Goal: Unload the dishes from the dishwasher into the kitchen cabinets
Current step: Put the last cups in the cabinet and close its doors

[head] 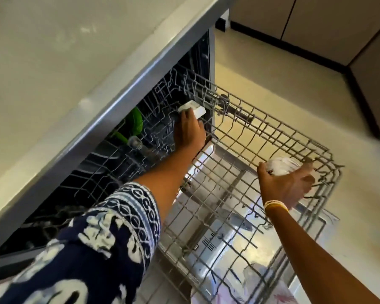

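Mid-unload: left hand (190, 128) grips a white dish (192, 110) at frame centre, right hand (287, 185) curls round a clear glass (281, 165) at the upper rack's (239, 172) right edge, both due a lift clear toward cabinets.

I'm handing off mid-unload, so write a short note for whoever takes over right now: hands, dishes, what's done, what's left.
Left hand: reaching deep into the upper rack, fingers on a white dish at its back.
Right hand: gripping a clear glass at the rack's front right.
Rack is pulled out and mostly bare. A green item and another glass sit further inside.
Done: nothing can be confirmed as put away.
Left: lift out dish and glass, shelve them, then clear the green item and the other glass.
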{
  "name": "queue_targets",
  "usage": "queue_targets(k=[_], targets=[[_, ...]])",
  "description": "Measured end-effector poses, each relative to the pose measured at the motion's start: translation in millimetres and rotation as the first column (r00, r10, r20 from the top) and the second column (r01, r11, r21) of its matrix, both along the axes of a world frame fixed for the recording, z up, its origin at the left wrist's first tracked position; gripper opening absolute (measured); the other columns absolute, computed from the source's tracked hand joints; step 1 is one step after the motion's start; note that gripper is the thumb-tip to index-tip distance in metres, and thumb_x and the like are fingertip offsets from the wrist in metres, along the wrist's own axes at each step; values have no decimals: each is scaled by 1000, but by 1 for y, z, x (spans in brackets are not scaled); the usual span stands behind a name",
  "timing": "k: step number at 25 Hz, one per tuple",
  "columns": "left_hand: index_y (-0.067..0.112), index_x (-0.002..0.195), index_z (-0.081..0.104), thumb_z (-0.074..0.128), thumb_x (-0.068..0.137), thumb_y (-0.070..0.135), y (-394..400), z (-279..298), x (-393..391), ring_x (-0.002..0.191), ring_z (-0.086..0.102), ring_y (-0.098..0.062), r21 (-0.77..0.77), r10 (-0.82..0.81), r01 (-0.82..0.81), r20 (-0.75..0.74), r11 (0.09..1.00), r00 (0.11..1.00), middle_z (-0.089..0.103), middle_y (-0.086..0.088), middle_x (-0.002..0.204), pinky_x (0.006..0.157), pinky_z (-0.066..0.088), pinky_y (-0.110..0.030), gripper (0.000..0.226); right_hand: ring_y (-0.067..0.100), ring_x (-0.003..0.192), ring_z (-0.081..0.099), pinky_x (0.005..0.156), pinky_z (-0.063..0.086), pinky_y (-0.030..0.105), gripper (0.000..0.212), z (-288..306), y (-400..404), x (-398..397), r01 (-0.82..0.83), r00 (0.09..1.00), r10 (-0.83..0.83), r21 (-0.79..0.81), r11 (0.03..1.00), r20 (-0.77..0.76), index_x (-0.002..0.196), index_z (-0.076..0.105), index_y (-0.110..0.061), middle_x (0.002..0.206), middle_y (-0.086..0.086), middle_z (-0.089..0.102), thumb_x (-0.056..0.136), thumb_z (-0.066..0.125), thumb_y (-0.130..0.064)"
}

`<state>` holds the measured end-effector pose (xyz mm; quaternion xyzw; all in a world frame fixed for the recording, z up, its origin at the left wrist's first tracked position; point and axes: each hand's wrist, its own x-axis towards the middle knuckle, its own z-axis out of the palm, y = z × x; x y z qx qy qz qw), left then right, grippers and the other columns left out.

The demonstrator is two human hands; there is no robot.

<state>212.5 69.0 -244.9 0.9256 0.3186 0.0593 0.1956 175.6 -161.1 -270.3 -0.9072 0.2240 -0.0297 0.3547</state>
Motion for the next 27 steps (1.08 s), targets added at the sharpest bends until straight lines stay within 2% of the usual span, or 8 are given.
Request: queue_targets(k=[2, 4, 8, 12, 15, 21, 25, 27], targets=[[7, 139, 39, 59, 90, 28, 13, -11, 18, 131, 41, -34, 42, 77, -74, -72, 996, 994, 42, -16, 143, 108, 36, -42, 57, 41, 121, 42, 94, 49, 51, 99, -4, -2, 1, -4, 999, 4, 1, 1000, 33, 142, 21, -24, 133, 24, 40, 64, 77, -50], [7, 140, 38, 65, 86, 34, 24, -15, 32, 135, 36, -34, 33, 121, -118, -133, 992, 984, 42, -18, 144, 113, 26, -45, 66, 40, 122, 41, 95, 48, 50, 99, -7, -3, 1, 2, 999, -2, -3, 1000, 36, 143, 22, -24, 133, 23, 40, 64, 78, -50], [14, 114, 61, 81, 68, 38, 36, -14, 50, 108, 56, -28, -61, 182, -188, -94, 980, 979, 63, -12, 120, 83, 52, -39, 55, 39, 124, 40, 97, 48, 49, 102, -9, -2, 2, 1, 999, 0, -2, 1000, 35, 144, 20, -25, 134, 23, 39, 65, 79, -49], [18, 117, 61, 83, 63, 42, 21, -3, 30, 109, 52, -24, -143, 204, -205, -19, 968, 979, 57, -11, 124, 73, 49, -30, 63, 40, 119, 45, 93, 50, 53, 111, 7, 13, 1, -3, 1000, 3, 6, 1000, -4, 145, 17, -19, 130, 22, 43, 60, 79, -52], [23, 124, 57, 80, 63, 47, -4, 14, 0, 112, 50, -24, -194, 216, -205, 39, 959, 976, 55, -10, 127, 73, 46, -27, 70, 40, 119, 47, 96, 48, 54, 114, 34, 28, -9, 53, 998, -49, 143, 988, -28, 146, 15, -22, 132, 20, 43, 57, 80, -53], [20, 129, 55, 83, 67, 37, -45, 81, -91, 109, 54, -18, -247, 184, -155, 99, 957, 978, 60, -5, 124, 64, 39, -15, 70, 33, 118, 45, 97, 48, 46, 98, 112, 48, -54, -303, 952, 304, 141, 942, 16, 138, 33, -19, 130, 16, 45, 59, 82, -51], [16, 126, 55, 83, 66, 40, -65, 128, -166, 105, 58, -22, -261, 175, -151, 71, 953, 982, 63, -8, 117, 72, 49, -27, 70, 32, 120, 43, 99, 46, 45, 98, 171, 42, -96, -490, 872, 486, 114, 864, 56, 138, 35, -16, 130, 17, 44, 59, 83, -48], [15, 123, 57, 82, 65, 49, -75, 157, -220, 101, 61, -21, -232, 208, -183, 89, 955, 974, 66, -6, 112, 73, 48, -26, 72, 33, 121, 43, 99, 47, 47, 98, 201, 32, -127, -575, 818, 571, 84, 814, 66, 137, 36, -17, 130, 17, 44, 57, 83, -48]])
